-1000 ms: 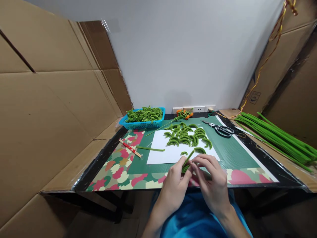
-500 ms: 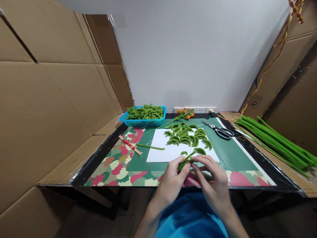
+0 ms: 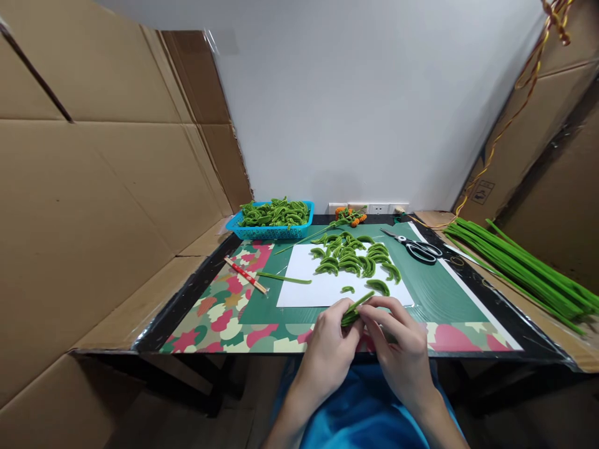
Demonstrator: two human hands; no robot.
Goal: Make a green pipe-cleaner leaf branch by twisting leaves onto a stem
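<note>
Near the table's front edge, my left hand (image 3: 331, 343) is closed around a small green fuzzy piece (image 3: 350, 315), with one straight end poking up to the right. Thumb and fingers of my right hand (image 3: 395, 330) pinch the same piece from the other side, and the fingertips hide part of it. Beyond my hands, many curved green fuzzy pieces (image 3: 349, 259) lie on a white sheet (image 3: 299, 296). One curved piece (image 3: 377, 287) and a smaller one (image 3: 347, 289) rest closest to my fingers.
A blue basket (image 3: 274, 232) of green pieces stands at the back left. Chopsticks in a red wrapper (image 3: 246, 275) and a green stem (image 3: 284, 278) lie left. Orange flowers (image 3: 350, 216) are behind; black scissors (image 3: 418, 251) and long green stems (image 3: 519, 268) are on the right.
My left hand's fingers have closed further over the green piece. Its straight end now points up to the right, higher than before. My right fingers have shifted slightly left.
</note>
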